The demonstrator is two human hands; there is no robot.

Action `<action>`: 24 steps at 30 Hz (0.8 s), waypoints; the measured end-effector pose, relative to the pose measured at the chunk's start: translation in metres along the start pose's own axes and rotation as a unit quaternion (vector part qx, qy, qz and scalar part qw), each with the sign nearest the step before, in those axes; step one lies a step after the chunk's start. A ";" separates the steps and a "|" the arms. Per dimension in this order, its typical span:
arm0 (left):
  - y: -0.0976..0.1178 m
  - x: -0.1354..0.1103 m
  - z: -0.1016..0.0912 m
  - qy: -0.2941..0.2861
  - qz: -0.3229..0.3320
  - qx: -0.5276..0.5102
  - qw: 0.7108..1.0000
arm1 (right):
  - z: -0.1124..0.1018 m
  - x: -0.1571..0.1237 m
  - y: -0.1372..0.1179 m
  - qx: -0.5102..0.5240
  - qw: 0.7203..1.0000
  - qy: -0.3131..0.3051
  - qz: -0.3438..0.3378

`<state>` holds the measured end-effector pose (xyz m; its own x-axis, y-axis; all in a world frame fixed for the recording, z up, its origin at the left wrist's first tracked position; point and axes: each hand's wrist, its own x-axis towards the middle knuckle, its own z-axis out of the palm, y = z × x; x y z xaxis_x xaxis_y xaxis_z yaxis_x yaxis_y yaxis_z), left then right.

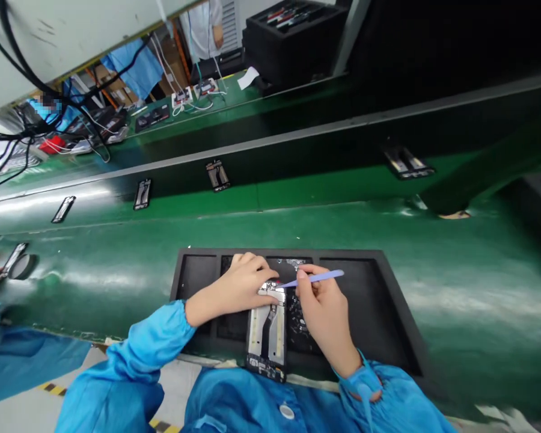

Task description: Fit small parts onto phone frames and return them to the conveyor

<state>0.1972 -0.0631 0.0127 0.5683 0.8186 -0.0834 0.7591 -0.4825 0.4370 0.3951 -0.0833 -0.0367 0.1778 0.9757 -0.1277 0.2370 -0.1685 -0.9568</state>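
The left hand (232, 291) clamps the far end of a slim silver phone frame (265, 337) lying in a black tray (369, 300), the right hand (325, 313) pinches a blue plastic spudger (318, 277) against it, and the frame seems light, stiff, and delicate, best held by its edges.

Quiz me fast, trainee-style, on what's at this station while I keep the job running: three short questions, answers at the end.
1. Which hand holds the pale blue plastic spudger?
2. True or false: the left hand wears a glove.
3. On the black tray, what does the left hand touch? A: the phone frame; B: the spudger; C: the green conveyor belt.

Key: 1. The right hand. 2. False. 3. A.
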 end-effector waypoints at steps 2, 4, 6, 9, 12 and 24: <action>-0.014 0.016 0.002 -0.026 0.058 -0.007 0.998 | 0.000 0.000 0.001 0.019 1.000 0.011 0.001; -0.023 0.024 0.008 -0.032 0.094 -0.014 0.995 | 0.000 0.000 0.002 0.044 0.999 0.028 0.004; -0.028 0.028 0.013 -0.028 0.120 -0.022 0.992 | -0.003 0.001 0.003 0.064 0.997 0.054 0.005; -0.032 0.027 0.017 -0.014 0.152 -0.032 0.988 | -0.012 0.005 0.002 0.072 0.993 0.093 -0.003; -0.035 0.025 0.019 0.007 0.171 -0.037 0.985 | -0.028 0.012 0.000 0.047 0.993 0.103 -0.024; -0.034 0.028 0.028 0.086 0.185 -0.008 0.979 | -0.055 0.009 0.016 -0.209 0.944 -0.023 -0.254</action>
<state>0.1965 -0.0321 -0.0296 0.7405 0.6297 0.2347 0.5059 -0.7522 0.4222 0.4530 -0.0851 -0.0388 -0.0996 0.9486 0.3005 0.6389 0.2924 -0.7115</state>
